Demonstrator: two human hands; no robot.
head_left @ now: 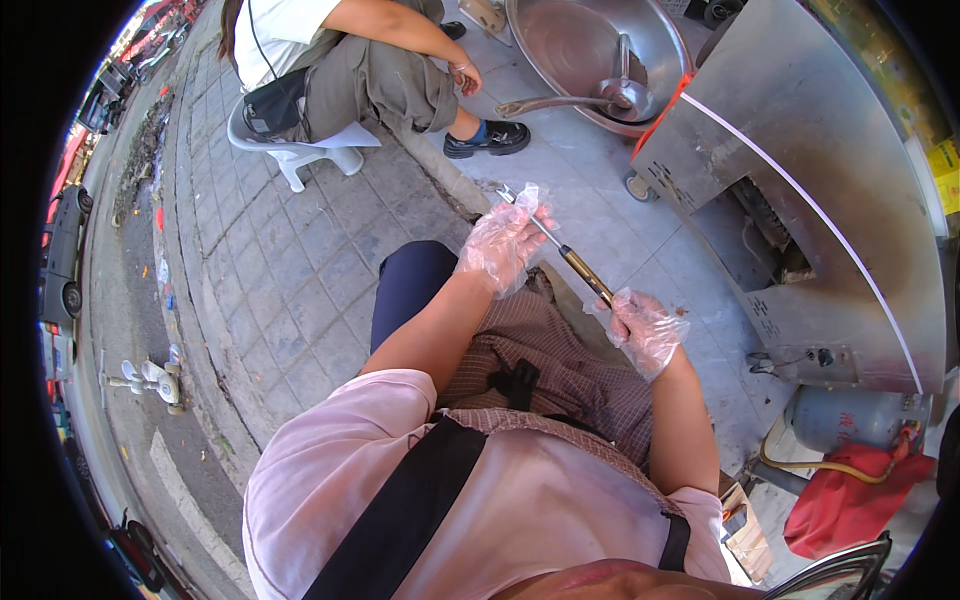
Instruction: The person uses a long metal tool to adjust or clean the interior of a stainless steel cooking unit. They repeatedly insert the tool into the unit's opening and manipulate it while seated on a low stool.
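Note:
Between my hands runs a slim rod-shaped tool (580,270) with a silver shaft and a dark and gold-coloured handle; its exact kind is unclear. The shaft slants up and left to a small metal tip. My left hand (505,242), in a loose clear plastic glove, has its fingers closed around the shaft just below that tip. Gloved in the same way, my right hand (643,325) grips the lower end of the handle and hides part of it. The tool is held in the air in front of my checked apron (530,350).
A stainless steel cooking stand (740,190) on wheels is at the right, with a gas cylinder (845,415) and red cloth (850,500) nearby. Ahead lies a wide metal basin (560,40) holding a ladle (625,95). Another person (345,70) sits on a white plastic chair (345,160) beside the kerb.

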